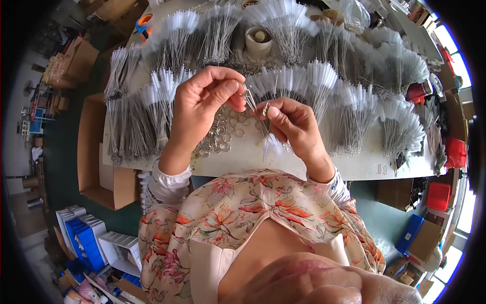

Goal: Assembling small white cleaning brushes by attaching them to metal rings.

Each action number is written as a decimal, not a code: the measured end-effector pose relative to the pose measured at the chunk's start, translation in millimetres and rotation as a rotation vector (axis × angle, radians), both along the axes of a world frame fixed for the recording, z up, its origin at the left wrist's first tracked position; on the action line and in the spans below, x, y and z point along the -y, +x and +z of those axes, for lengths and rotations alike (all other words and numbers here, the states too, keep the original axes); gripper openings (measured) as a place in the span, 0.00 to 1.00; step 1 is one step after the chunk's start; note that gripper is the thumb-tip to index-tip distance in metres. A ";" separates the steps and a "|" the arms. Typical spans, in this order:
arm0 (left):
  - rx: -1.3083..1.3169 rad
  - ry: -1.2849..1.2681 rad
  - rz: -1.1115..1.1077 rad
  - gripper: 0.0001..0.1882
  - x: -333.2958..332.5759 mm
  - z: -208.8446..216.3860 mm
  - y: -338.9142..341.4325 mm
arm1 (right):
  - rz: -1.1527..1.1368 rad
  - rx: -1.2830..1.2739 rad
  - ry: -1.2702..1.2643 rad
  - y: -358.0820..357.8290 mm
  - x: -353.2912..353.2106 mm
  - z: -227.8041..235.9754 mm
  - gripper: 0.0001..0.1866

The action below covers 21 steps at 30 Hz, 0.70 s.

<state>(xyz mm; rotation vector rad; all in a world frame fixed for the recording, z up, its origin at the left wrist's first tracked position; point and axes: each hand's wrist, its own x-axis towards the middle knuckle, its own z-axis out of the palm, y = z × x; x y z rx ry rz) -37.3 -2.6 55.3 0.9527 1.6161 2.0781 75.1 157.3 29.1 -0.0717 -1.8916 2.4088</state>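
Note:
My left hand (200, 104) is raised over the table, thumb and forefinger pinched on a small metal ring (242, 88). Thin wire-handled brushes (251, 102) hang from that ring, their looped ends close to my fingertips. White bristles (274, 148) show lower down, between and below my hands. Close by on the right, my right hand (299, 126) is closed, with small shiny metal rings (266, 108) between thumb and fingers. My fingers hide part of how the loops and the ring meet. Loose metal rings (221, 136) lie piled on the table beneath my hands.
Rows of bundled wire brushes (349, 116) cover much of the white table (248, 164). A white roll (258, 41) and an orange tape dispenser (144, 27) stand toward the back. A cardboard box (124, 185) is at the left edge; blue and white bins (86, 243) sit lower left.

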 end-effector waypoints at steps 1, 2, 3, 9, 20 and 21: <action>-0.006 0.000 -0.013 0.07 -0.7 0.9 -1.8 | -0.047 0.022 0.021 0.3 0.6 3.8 0.14; -0.007 0.001 -0.014 0.07 -1.2 1.8 -3.2 | -0.047 0.021 0.022 0.3 -1.7 3.1 0.14; -0.009 0.021 -0.017 0.06 -1.2 2.8 -3.3 | -0.070 0.002 0.024 2.0 -5.5 2.1 0.14; 0.025 0.078 -0.094 0.06 -0.2 7.5 -6.3 | -0.245 -0.146 -0.032 9.6 -18.7 9.5 0.12; -0.323 -0.029 -0.246 0.08 11.5 55.9 -25.6 | -0.494 -0.618 0.038 23.6 -72.6 44.4 0.08; -0.334 -0.022 -0.260 0.08 9.5 58.5 -26.3 | -0.454 -0.589 0.070 25.6 -71.4 46.8 0.08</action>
